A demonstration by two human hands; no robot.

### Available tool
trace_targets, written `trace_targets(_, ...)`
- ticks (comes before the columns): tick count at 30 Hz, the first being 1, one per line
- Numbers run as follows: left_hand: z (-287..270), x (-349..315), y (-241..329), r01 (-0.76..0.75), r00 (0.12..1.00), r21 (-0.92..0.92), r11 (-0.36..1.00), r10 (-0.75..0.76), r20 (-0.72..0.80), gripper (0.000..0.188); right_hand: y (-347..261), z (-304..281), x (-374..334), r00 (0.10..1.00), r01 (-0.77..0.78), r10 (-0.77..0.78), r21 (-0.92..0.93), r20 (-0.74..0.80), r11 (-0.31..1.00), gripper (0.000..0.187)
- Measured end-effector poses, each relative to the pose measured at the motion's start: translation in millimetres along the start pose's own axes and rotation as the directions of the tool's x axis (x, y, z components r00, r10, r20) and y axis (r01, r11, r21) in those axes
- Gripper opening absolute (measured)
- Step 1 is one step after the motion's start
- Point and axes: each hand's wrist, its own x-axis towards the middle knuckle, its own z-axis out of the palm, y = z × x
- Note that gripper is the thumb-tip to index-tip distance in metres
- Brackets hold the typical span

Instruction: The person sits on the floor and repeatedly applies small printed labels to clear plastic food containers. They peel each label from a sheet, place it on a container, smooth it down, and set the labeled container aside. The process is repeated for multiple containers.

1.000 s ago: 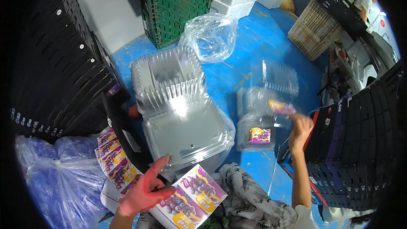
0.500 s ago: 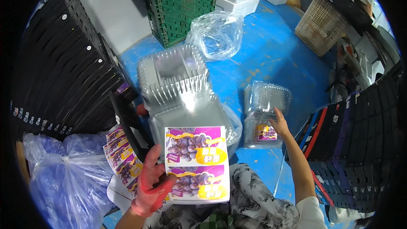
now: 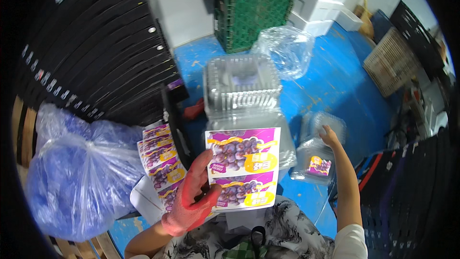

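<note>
My left hand (image 3: 191, 199), in a red glove, grips a sheet of grape labels (image 3: 243, 169) printed in purple and yellow. The sheet is held up in front of my lap. My bare right hand (image 3: 329, 136) is at the lid of an open clear plastic clamshell box (image 3: 312, 160), low on the right; its fingers look extended, the contact partly hidden. One grape label (image 3: 319, 166) lies on the near half of that box. Beyond the label sheet stands a stack of open clear clamshell boxes (image 3: 243, 84), part of it behind the sheet.
More grape label strips (image 3: 162, 156) hang left of my gloved hand. A bag of bluish plastic (image 3: 86, 168) lies at far left, below black crates (image 3: 103, 38). Black crates (image 3: 402, 187) also flank the right. A green crate (image 3: 261, 12) and white foam boxes (image 3: 314, 7) stand behind.
The view has turned left, so most things sit further right in the picture. My left hand still holds the label sheet. My right hand stays at the labelled box, close to its lid.
</note>
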Motion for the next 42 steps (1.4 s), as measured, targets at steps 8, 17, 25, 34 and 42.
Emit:
trace_targets(8, -5, -4, 9, 0.191, 0.978, -0.099, 0.977, -0.198, -0.06, 0.056, -286, -149, -200, 0.496, 0.852, -0.531, 0.265, -0.687, 0.452, 0.012)
trace_targets(17, -23, -8, 13, 0.158, 0.974, -0.065, 0.985, -0.145, 0.172, 0.052, -345, -151, -258, 0.332, 0.936, -0.81, 0.274, -0.483, 0.22, 0.029)
trace_targets(25, -15, -8, 12, 0.158, 0.977, 0.055, 0.986, -0.165, 0.135, 0.055, -343, -144, -264, 0.298, 0.954, -0.814, 0.17, -0.498, 0.246, 0.029)
trace_targets(34, -12, -10, 15, -0.036, 0.994, 0.39, 0.92, -0.007, 0.108, 0.052, -344, -136, -263, 0.327, 0.945, -0.773, 0.188, -0.543, 0.268, 0.027)
trace_targets(42, -9, -10, 16, 0.08, 0.993, 0.276, 0.958, -0.1, 0.059, 0.051, -337, -130, -260, 0.115, 0.979, -0.773, -0.06, -0.624, 0.194, 0.03)
